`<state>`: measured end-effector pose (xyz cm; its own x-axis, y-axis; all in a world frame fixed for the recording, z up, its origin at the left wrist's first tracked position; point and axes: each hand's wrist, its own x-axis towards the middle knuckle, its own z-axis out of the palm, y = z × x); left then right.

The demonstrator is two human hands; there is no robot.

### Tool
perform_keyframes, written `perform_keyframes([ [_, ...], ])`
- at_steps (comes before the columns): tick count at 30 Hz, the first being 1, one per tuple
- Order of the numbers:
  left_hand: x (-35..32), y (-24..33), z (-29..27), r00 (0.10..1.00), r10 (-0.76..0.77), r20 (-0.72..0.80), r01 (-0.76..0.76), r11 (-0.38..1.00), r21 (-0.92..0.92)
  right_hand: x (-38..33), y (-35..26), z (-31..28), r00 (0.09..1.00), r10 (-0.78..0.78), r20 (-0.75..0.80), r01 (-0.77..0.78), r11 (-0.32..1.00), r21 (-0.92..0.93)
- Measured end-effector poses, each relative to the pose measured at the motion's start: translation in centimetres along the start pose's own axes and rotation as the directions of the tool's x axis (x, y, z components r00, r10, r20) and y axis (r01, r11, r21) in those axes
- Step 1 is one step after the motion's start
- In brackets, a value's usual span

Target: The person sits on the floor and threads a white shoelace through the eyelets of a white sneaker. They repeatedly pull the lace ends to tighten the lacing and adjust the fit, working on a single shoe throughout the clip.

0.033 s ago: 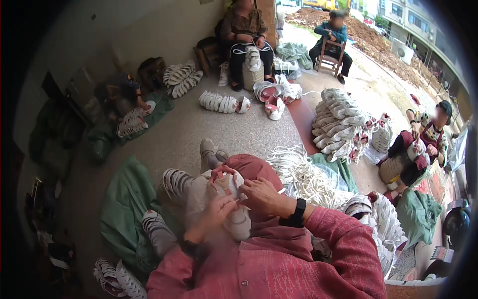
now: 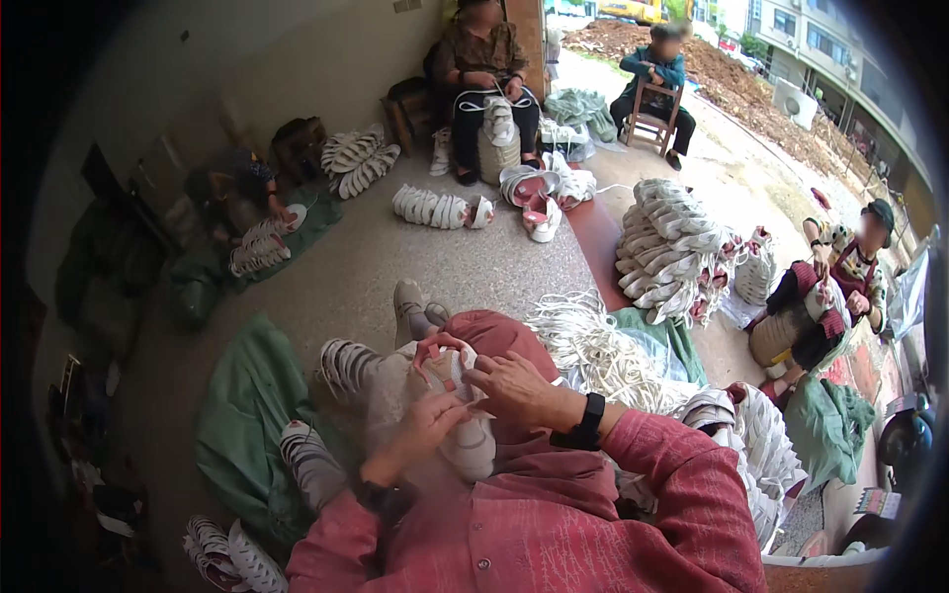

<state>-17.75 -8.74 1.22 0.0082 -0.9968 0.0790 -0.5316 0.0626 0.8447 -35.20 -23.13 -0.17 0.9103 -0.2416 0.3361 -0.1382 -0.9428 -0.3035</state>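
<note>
A white shoe (image 2: pixel 469 457) with a pink lining rests in my lap, its collar pointing away from me and its toe toward my body. My left hand (image 2: pixel 423 433) is closed on the shoe's left side, its fingertips on the upper. From the right, my right hand (image 2: pixel 512 388) reaches over the lacing area with its fingers pinched together. Whatever is between those fingers is too small to make out. The fingertips of both hands nearly meet above the shoe.
White laces (image 2: pixel 603 346) lie heaped to my right, beside stacked white shoes (image 2: pixel 667 252) and another shoe pile (image 2: pixel 756 445). A green cloth (image 2: pixel 252 425) and nested shoes (image 2: pixel 346 368) are on my left. A shoe row (image 2: pixel 440 207) lies ahead. Several people sit around, some handling shoes.
My right hand's fingers have shifted slightly over the shoe. The whole view has moved a little; both hands stay at the shoe.
</note>
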Motion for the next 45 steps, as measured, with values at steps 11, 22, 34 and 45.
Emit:
perform_keyframes([
  [11, 1.0, -1.1, -1.2, 0.948, 0.316, 0.049, -0.316, 0.903, 0.291, 1.9, 1.6, 1.1, 0.943, -0.23, 0.242, 0.264, 0.958, -0.116],
  [22, 2.2, -3.0, -1.3, 0.99, -0.132, -0.057, 0.112, 0.956, -0.272, 0.0, 0.2, 0.9, 0.977, -0.187, 0.101, 0.206, 0.948, -0.242],
  [34, -3.3, 0.9, 1.7, 0.914, 0.395, 0.096, -0.393, 0.798, 0.456, 1.8, 0.2, 2.3, 0.917, 0.345, 0.201, -0.392, 0.871, 0.295],
  [45, -3.4, -0.6, 2.4, 0.945, 0.228, 0.236, -0.319, 0.805, 0.499, 1.2, -2.4, 2.8, 0.992, 0.016, 0.125, -0.061, 0.928, 0.368],
])
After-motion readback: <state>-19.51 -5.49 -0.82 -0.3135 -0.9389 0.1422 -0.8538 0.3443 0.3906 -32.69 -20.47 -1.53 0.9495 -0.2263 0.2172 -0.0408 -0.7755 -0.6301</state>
